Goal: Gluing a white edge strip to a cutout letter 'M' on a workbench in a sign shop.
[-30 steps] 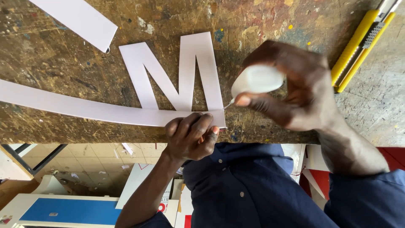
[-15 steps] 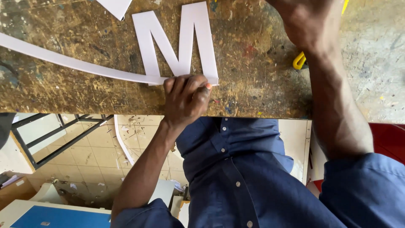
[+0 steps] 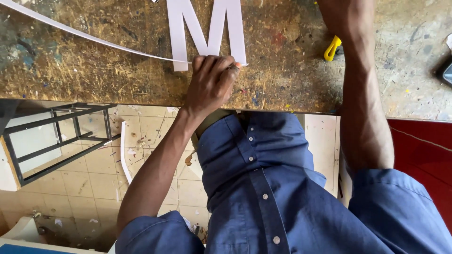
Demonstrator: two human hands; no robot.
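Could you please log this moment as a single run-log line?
left hand: pressing white strip against white letter cutout | right hand: out of view, forearm over workbench | yellow cutter beside forearm

We see a worn, paint-flecked wooden workbench (image 3: 94, 70) filling the top of the view, with a yellow utility knife (image 3: 332, 48) lying on it toward the right and a dark object (image 3: 446, 73) cut off at the right edge. Below the bench edge we look down on a tiled floor (image 3: 94, 174) strewn with small scraps, where a black metal frame (image 3: 56, 136) stands at the left and a curved white strip (image 3: 124, 153) rests just beside it. A red surface (image 3: 423, 146) shows at the right.
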